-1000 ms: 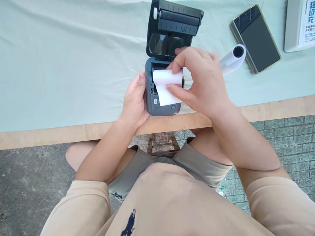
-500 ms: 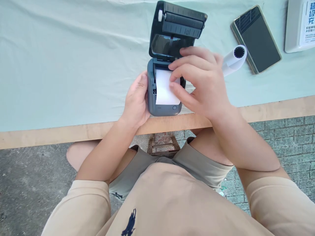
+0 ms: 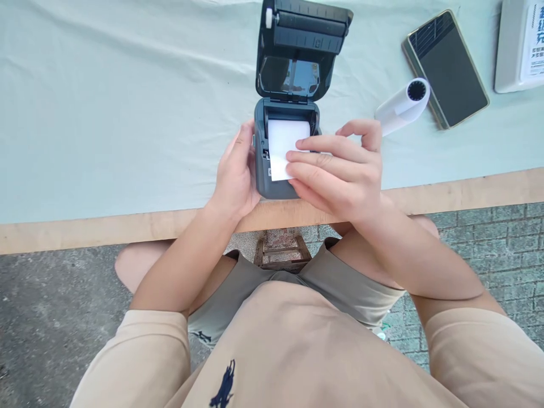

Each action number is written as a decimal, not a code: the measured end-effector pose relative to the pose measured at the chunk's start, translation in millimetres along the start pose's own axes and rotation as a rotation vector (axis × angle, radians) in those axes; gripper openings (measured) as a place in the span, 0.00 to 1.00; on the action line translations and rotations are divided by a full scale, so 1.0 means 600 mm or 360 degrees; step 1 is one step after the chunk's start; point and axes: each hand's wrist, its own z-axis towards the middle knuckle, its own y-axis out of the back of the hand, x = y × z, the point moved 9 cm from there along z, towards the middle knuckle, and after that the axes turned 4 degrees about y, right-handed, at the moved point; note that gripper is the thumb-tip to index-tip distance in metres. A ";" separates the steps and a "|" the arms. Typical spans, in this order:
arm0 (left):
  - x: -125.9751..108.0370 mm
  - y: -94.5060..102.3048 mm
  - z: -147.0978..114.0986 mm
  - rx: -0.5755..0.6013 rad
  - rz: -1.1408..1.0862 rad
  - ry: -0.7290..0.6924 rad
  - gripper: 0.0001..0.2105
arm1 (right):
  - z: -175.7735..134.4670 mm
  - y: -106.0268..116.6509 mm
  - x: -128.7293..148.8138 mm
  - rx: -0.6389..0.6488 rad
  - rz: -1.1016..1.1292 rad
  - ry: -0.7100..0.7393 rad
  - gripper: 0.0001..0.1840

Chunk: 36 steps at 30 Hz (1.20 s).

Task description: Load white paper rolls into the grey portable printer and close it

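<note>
1. At the upper centre of the frame, a dark printer (image 3: 291, 101) is located over the near edge of the surface (image 3: 97, 231); its lid (image 3: 304, 39) stands raised, hinged at the far side.
2. Inside the printer's bay, white paper (image 3: 285, 136) lies flat, its loose end reaching over the front part of the casing.
3. Left hand (image 3: 237, 173): closed on the printer's left side, thumb along the casing; the remaining fingers are mostly hidden.
4. Right hand (image 3: 346, 170): fingers extended and slightly spread, several tips on the paper; the thumb sits close below the index finger. Whether paper is pinched between them cannot be told.
5. Upper right of the frame: a white tube (image 3: 397, 112) with a dark round end lies beside a phone (image 3: 450, 71), overlapping its left edge in view.
6. Far upper right: a white box (image 3: 510, 54) bearing a printed label, partly cut off.
7. Pale cloth (image 3: 127, 107), lightly creased, covers the surface up to its wooden edge.
</note>
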 end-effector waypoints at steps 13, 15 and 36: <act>0.007 0.004 -0.010 0.0133 0.0250 0.0024 0.27 | 0.011 0.060 -0.062 -0.0479 0.0521 -0.0475 0.19; 0.008 0.002 -0.010 0.0151 0.0290 0.0044 0.29 | 0.012 0.055 -0.086 -0.0425 0.0639 -0.0686 0.24; -0.002 -0.010 -0.010 0.0192 0.0087 -0.0033 0.13 | -0.021 -0.076 -0.101 0.0127 0.1524 -0.1063 0.35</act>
